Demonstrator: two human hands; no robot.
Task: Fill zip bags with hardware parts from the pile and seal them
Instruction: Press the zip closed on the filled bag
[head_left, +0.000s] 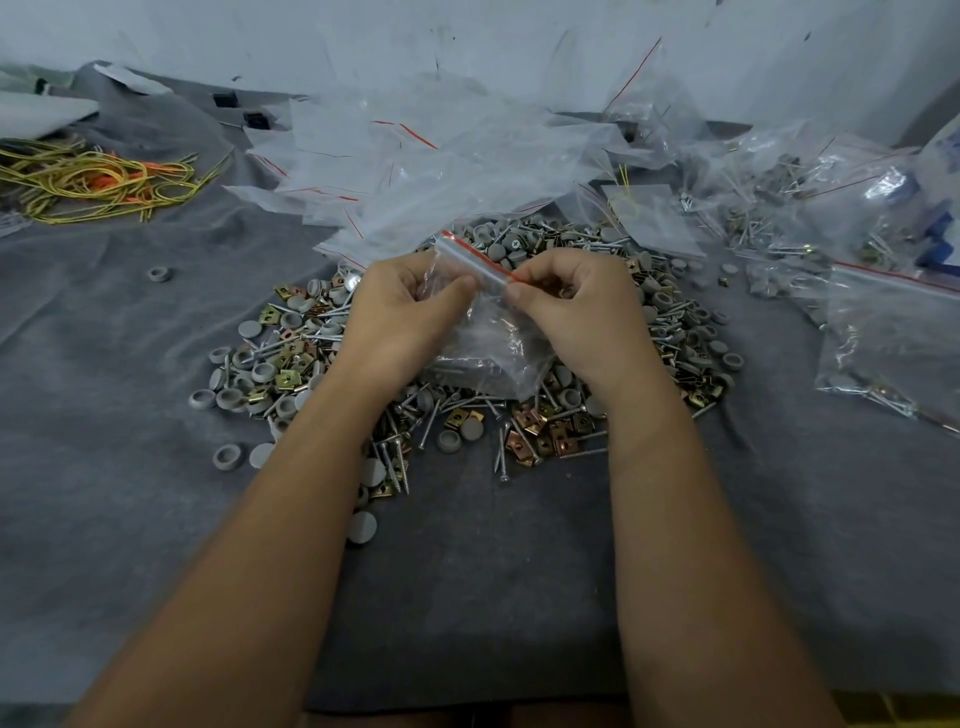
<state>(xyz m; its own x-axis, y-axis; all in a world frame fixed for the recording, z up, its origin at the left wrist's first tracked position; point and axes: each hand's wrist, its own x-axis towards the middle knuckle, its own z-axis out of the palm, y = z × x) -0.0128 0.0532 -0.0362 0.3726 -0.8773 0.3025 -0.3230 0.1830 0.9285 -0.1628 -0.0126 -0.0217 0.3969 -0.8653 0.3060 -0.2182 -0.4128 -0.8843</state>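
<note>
Illumination is soft, diffuse and moderately dim with a cool cast; shadows beneath the forearms on the grey cloth (130, 467) are faint and lack hard edges. Specular glare appears on the clear empty bags (415, 156) near the far edge. Wide-angle distortion bends the far corners, and detail there is smeared, while the centre is sharp.

Two bare forearms are extended forward side by side, wrists raised. The left hand (402, 306) and the right hand (563, 301) are held close together, fingers curled and thumbs pressed inward in pinching grips.
</note>
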